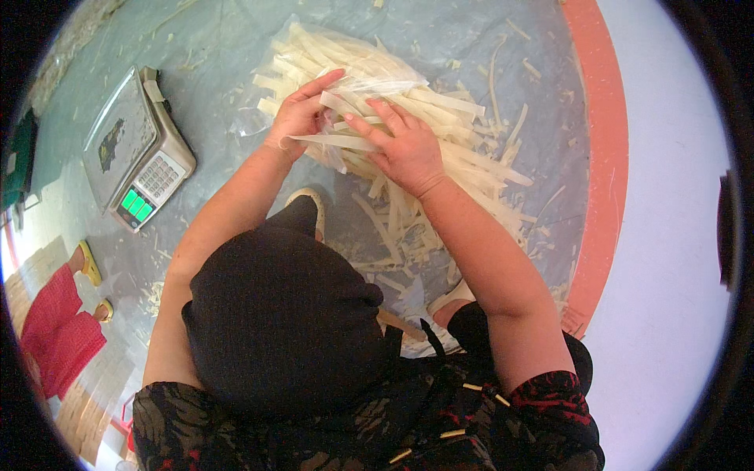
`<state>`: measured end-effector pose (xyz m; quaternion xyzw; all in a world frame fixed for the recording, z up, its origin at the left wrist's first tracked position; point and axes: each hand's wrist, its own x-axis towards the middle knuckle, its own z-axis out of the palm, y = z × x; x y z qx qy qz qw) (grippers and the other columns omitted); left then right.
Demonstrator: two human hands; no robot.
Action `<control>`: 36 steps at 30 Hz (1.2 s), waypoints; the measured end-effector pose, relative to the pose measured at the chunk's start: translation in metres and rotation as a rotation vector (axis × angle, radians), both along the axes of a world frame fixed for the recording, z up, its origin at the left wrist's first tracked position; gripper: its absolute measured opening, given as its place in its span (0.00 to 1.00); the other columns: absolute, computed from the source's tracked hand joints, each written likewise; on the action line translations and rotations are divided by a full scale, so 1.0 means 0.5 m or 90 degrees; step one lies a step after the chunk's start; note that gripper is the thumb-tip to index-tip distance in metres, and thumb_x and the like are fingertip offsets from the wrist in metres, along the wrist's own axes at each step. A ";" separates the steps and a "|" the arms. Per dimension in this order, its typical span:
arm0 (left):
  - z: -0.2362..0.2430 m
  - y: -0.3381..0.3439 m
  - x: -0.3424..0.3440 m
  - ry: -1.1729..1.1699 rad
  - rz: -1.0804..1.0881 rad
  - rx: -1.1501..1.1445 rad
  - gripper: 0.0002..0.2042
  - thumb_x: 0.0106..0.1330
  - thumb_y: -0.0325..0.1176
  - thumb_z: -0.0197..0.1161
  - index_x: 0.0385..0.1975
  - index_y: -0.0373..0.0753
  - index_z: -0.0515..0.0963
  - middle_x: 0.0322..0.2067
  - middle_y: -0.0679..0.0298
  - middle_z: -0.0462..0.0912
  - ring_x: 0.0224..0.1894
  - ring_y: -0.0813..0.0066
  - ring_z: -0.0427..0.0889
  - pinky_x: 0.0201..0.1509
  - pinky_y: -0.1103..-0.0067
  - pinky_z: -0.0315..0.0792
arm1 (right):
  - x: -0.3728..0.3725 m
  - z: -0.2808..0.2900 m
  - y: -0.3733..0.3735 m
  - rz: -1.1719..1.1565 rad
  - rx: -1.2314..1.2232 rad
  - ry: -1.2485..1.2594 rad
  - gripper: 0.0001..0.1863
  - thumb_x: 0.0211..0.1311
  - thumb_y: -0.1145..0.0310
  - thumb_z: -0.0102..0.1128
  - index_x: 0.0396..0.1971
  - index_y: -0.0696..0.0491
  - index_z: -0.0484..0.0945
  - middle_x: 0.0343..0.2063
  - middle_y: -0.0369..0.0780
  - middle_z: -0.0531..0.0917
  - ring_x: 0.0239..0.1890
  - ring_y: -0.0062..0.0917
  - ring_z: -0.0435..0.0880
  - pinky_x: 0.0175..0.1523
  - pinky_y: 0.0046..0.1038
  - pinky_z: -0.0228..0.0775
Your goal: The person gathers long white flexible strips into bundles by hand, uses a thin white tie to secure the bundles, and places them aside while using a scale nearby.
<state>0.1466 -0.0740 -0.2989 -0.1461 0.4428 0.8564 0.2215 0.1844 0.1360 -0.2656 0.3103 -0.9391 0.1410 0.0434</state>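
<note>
Pale, flat, noodle-like strips lie in a loose heap on the floor, some of them under or inside a clear plastic bag. My left hand is at the bag's edge, its thumb side around the thin film and its upper fingers stretched over the strips. My right hand rests on the heap with its fingers partly spread. Between its thumb and forefinger runs a pale strip, which sticks out toward my left hand. The undersides of both hands are hidden.
A digital scale with a lit green display stands on the grey sheet to the left. Broken strip bits are scattered around. An orange-red band borders the sheet at right. At lower left, another person in red trousers wears yellow sandals.
</note>
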 end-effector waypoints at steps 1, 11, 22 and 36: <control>-0.002 -0.007 -0.001 -0.024 0.019 -0.020 0.23 0.63 0.23 0.53 0.60 0.38 0.72 0.34 0.68 0.79 0.35 0.80 0.76 0.42 0.82 0.73 | -0.002 -0.004 0.006 0.008 -0.009 -0.013 0.35 0.49 0.61 0.65 0.61 0.26 0.68 0.59 0.35 0.71 0.56 0.35 0.75 0.54 0.37 0.71; 0.017 -0.086 0.032 0.063 -0.150 0.061 0.29 0.59 0.33 0.55 0.64 0.33 0.66 0.55 0.59 0.75 0.51 0.73 0.75 0.58 0.76 0.68 | -0.022 -0.017 0.049 0.005 -0.070 -0.077 0.30 0.48 0.64 0.66 0.55 0.28 0.75 0.56 0.33 0.75 0.54 0.30 0.77 0.54 0.32 0.72; 0.035 -0.054 0.042 0.212 -0.226 -0.321 0.14 0.65 0.34 0.64 0.49 0.43 0.82 0.43 0.72 0.72 0.50 0.78 0.71 0.56 0.81 0.66 | -0.014 0.006 0.054 0.026 -0.020 -0.019 0.33 0.57 0.59 0.62 0.64 0.33 0.65 0.64 0.34 0.68 0.59 0.34 0.72 0.59 0.34 0.66; 0.019 -0.028 0.026 0.053 -0.069 -0.307 0.14 0.60 0.29 0.68 0.47 0.41 0.81 0.33 0.73 0.75 0.34 0.83 0.72 0.40 0.83 0.69 | 0.009 -0.010 0.054 0.049 0.049 -0.019 0.34 0.58 0.58 0.60 0.66 0.33 0.62 0.65 0.29 0.67 0.61 0.34 0.69 0.60 0.36 0.63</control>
